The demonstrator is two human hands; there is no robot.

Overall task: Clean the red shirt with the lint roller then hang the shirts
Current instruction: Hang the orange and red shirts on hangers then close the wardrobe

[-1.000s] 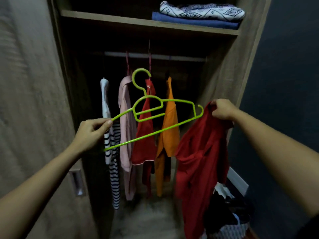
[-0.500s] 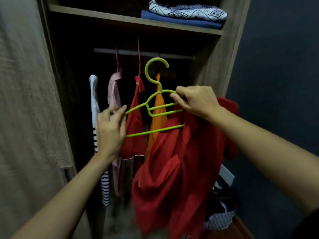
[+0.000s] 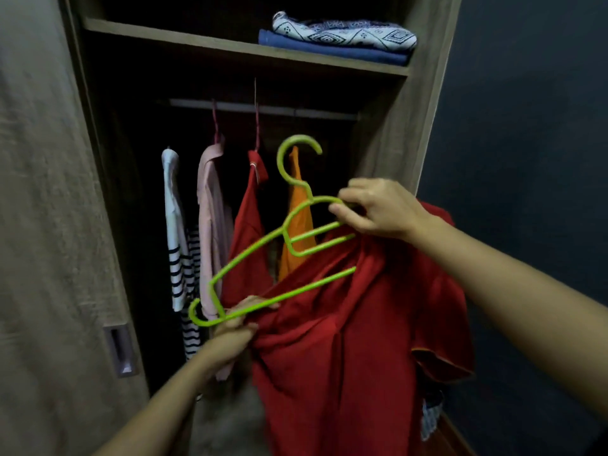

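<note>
The scene is an open wardrobe of grey-brown wood grain, with a dark blue wall on its right. On its left stands the wardrobe door, which has a recessed metal handle. The upper wooden shelf carries a folded blue cloth, and a folded white cloth with dark pattern lies on top of it. Below the shelf a pale rail crosses the dark inside.

Four garments hang from the rail, from left to right: a white shirt with dark stripes, a pale pink shirt, a red garment and an orange garment.

In front of them, a bright green hanger of thin plastic is held tilted, its hook up and its left end low. It partly covers the two right garments. A loose, crumpled red shirt hangs over the right part of the hanger and falls down in front of the wardrobe's right side.

The right hand pinches the upper arm of the green hanger near its neck. The left hand has its fingers curled on the edge of the red shirt, just beside the low end of the hanger. Whether it also holds the hanger, I cannot tell.

A patterned object shows low on the right, mostly hidden behind the shirt.
</note>
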